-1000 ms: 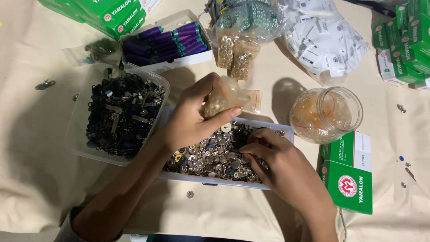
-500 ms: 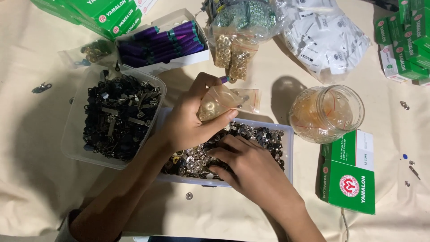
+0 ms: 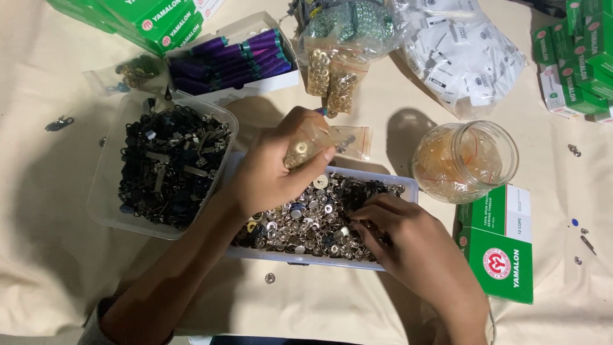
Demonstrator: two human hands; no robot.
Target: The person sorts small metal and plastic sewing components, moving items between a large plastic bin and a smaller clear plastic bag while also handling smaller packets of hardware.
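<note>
Fingers [image 3: 365, 220] pick snaps [image 3: 306, 220]; left hand [image 3: 274, 172] grips bag [image 3: 313, 144].

green and white boxes [image 3: 501, 246] lie just right of the glass jar [image 3: 465, 160]; more green boxes [image 3: 575, 61] sit beyond it, a bag of white labels [image 3: 463, 54] above it.

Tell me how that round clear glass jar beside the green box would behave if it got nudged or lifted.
The glass jar looks rigid and probably breakable, being clear glass. It stands upright with a wide mouth, on cloth, so a nudge would likely slide it rather than tip it; on its side it could roll. It seems nearly empty, so probably it weighs little beyond the glass.
</note>
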